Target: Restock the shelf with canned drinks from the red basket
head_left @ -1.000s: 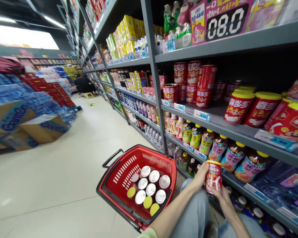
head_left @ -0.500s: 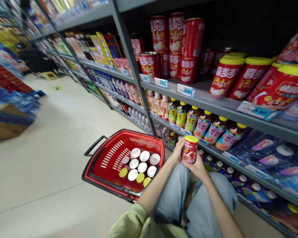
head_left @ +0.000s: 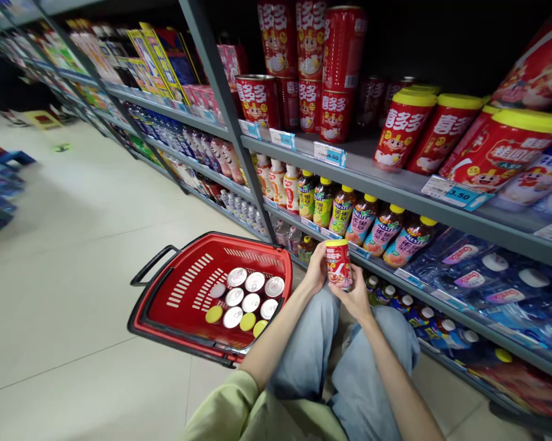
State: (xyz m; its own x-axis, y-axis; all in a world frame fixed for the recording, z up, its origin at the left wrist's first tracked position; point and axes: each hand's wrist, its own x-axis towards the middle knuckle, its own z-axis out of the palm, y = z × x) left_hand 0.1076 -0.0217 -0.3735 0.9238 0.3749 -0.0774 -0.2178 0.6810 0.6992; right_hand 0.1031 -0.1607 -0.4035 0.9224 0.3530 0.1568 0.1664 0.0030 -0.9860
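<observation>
Above my knees I hold a red can with a yellow lid (head_left: 339, 267) upright between both hands. My left hand (head_left: 317, 269) is closed on its left side, near the lid. My right hand (head_left: 355, 296) grips it from below and along the right side. Left of my legs, a red shopping basket (head_left: 184, 269) stands on the floor with several cans (head_left: 250, 302) inside, some with silver tops and some with yellow lids. The basket's black handle (head_left: 154, 264) sticks out on its far left.
A grey shelf unit (head_left: 386, 190) runs along my right. It carries red cans (head_left: 342, 67), yellow-lidded cans (head_left: 403, 128), tea bottles (head_left: 386, 229) and water bottles (head_left: 482, 263). Pale floor tiles (head_left: 83, 263) lie to the left, with a small yellow stool (head_left: 43, 119) far off.
My view has turned slightly right, so basket, hands and shelves sit further left in the picture. The can stays in both hands, its label now turned more toward me.
</observation>
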